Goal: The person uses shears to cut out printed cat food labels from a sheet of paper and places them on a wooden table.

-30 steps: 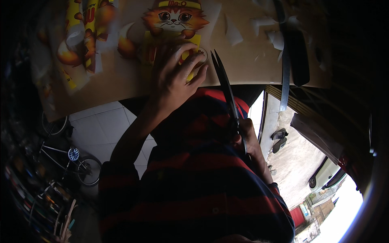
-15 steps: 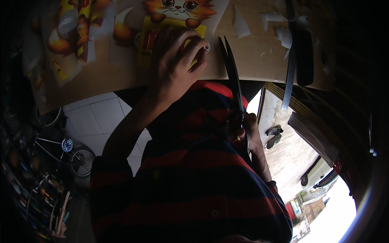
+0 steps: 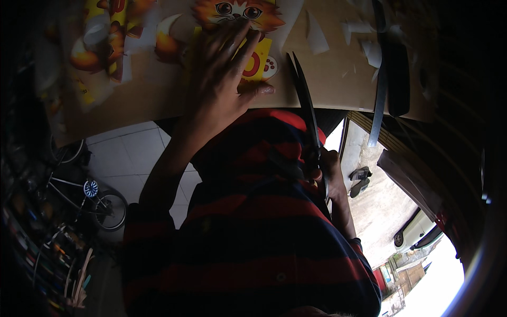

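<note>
Okay, left hand (image 3: 219, 82) palm down over the printed cat cutout (image 3: 257, 20) on the table (image 3: 322, 87), fingers loosely extended toward the cat's chin, thumb stuck out to the right, well away from the fingers; nothing gripped in it, looks laid on the print, though exact contact under the palm is hidden. Cutout sits at the table's near side, orange cat face at top, yellow panel below partly covered by the hand, a pale paw just right of the panel. Right hand (image 3: 331, 170) is low, close to the striped shirt (image 3: 248, 243), fingers wrapped around the handles of dark scissors (image 3: 308, 103); blades point up and slightly left, a narrow gap between them, tips near the paw but apart from it; handles mostly covered by the hand. Right on table: white paper scraps (image 3: 317, 36), metal strip (image 3: 378, 108) poking past the near edge, long black object (image 3: 397, 79) beside it, kind unclear. Left on table: more orange and yellow prints (image 3: 87, 59), blurry. Below left, bicycle (image 3: 91, 188) on the tiled floor (image 3: 129, 153); lower right outside, dark footwear (image 3: 360, 185) and a pale car (image 3: 417, 228).
</note>
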Tool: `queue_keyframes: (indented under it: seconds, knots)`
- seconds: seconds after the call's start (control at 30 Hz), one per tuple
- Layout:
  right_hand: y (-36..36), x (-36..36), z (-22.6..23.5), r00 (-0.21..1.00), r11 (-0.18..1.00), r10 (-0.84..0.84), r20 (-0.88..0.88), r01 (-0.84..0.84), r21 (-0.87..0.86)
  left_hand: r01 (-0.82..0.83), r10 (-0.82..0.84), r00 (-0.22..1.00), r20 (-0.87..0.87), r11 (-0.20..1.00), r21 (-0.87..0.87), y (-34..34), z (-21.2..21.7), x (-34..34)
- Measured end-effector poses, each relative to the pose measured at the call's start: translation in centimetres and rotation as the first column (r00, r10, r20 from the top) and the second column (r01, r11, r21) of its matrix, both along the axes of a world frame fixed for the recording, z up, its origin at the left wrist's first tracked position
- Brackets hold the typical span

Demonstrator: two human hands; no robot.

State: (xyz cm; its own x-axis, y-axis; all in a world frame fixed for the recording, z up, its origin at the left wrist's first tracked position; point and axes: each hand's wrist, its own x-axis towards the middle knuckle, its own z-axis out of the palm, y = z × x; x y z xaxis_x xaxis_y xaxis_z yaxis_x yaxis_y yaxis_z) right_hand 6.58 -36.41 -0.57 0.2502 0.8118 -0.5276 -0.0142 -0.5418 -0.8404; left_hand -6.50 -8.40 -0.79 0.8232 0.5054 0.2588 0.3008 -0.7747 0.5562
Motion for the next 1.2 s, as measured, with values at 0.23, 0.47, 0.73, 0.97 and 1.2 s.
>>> queue_keyframes:
  seconds: [0.23,0.47,0.73,0.97,1.2]
  knots:
    - [0.7,0.1,0.3,0.998,0.999,0.029,0.06,-0.03,0.022,-0.028,0.045,0.985,0.168,0.995,-0.101,0.6,-0.3,0.4]
    - [3.2,-0.1,1.4,0.994,0.99,0.094,0.062,-0.1,0.098,-0.073,0.073,0.989,0.127,0.997,0.0,0.4,0.9,1.1]
    - [2.9,0.1,0.5,0.988,0.987,0.112,0.102,-0.123,0.103,-0.076,0.073,0.995,0.065,0.996,0.049,-0.4,0.6,0.9]
    - [2.7,-0.5,0.5,0.993,0.995,0.053,0.104,-0.061,0.076,-0.054,0.062,0.979,0.195,0.998,-0.045,-1.9,-0.3,0.7]
    - [3.1,-1.0,-0.1,0.997,0.993,0.009,0.078,-0.018,0.115,-0.053,0.053,0.954,0.297,0.999,-0.006,-2.6,0.0,1.5]
